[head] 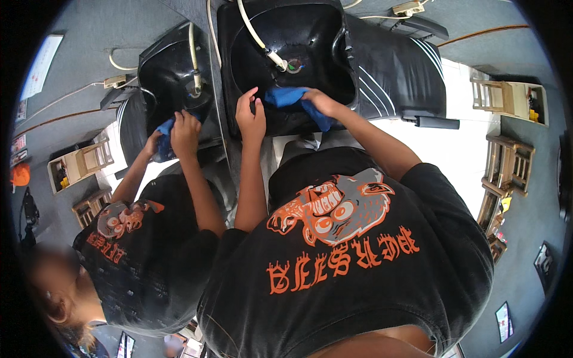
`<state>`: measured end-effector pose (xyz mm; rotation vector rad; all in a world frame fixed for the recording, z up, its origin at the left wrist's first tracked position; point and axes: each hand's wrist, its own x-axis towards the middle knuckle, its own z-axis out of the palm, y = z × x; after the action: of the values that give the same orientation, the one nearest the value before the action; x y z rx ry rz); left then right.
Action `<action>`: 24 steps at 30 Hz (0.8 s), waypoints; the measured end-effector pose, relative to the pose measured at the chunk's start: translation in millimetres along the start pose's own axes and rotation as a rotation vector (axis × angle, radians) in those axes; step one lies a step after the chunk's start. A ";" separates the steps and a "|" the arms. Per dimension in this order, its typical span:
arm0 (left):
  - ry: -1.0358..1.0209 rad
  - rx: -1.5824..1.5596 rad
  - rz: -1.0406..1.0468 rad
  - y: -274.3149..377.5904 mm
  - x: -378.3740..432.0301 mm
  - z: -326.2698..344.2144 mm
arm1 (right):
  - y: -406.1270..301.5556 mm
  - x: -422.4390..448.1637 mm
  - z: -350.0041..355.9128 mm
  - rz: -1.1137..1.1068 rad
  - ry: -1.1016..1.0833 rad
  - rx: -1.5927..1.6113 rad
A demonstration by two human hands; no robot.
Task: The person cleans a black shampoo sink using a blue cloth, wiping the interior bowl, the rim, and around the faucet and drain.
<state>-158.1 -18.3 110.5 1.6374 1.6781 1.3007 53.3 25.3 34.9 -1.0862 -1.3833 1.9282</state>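
Note:
A blue cloth [286, 95] hangs from my right hand [323, 102], pinched between the fingers over the front part of a black shampoo basin [286, 118]. Part of the cloth drapes down by the basin's front rim. My left hand [250, 117] is raised at the left front of the basin, beside the cloth but apart from it, with nothing in it. A white spray hose [250, 24] comes down into the bowl, its spray head [276, 60] lying near the drain [294, 66].
A mirror [219, 96] on the left reflects me, the basin and the cloth. Right of the basin extends a black padded shampoo chair [394, 67] with white stripes. Wooden furniture [508, 163] and a cabinet [515, 100] line the grey wall. A power outlet [408, 8] sits behind the chair.

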 end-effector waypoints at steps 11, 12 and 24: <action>0.100 -0.150 -0.287 -23.0 -29.6 -13.0 | -56.4 -3.3 -27.7 0.129 0.289 0.239; 0.143 -0.078 -0.242 -26.6 -32.0 -17.9 | -52.8 5.2 -16.3 0.168 0.272 0.004; 0.396 -0.072 -0.109 4.7 -28.5 -42.5 | 4.8 4.6 81.2 -0.602 -0.252 -1.422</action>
<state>-186.0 -58.7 125.5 1.2863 1.8857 1.6903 -17.3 -14.8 41.5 -0.7053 -2.8927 0.4602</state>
